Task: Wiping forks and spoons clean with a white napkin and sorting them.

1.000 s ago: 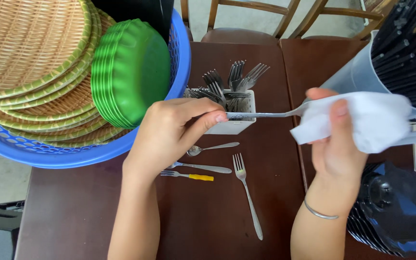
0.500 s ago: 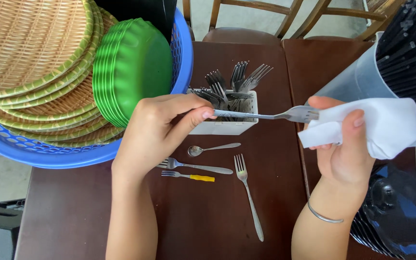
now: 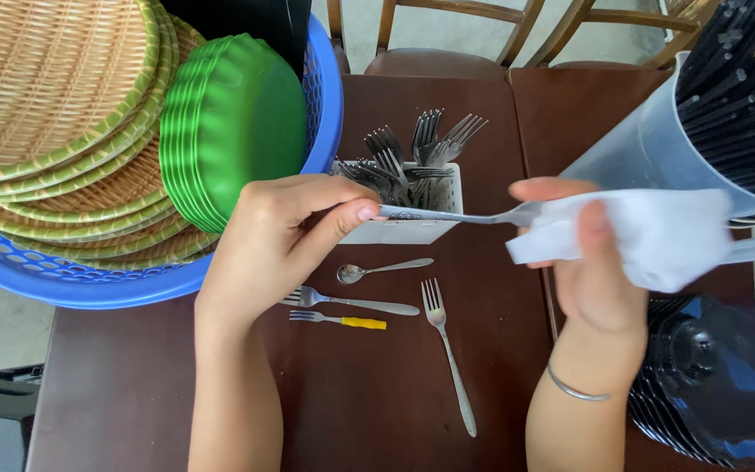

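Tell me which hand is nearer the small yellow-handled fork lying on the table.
Left. The left hand is just above the yellow-handled fork, gripping the handle of a metal fork. The right hand is further off to its right, holding a white cloth.

Shiny metal fork (image 3: 447, 215), soft white cloth (image 3: 657, 234), glossy dark wooden table (image 3: 377, 402).

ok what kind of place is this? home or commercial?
Probably an eatery's prep table, not a home: a white caddy crammed with forks, a blue basket of stacked woven trays and green plates, and a jug of black chopsticks.
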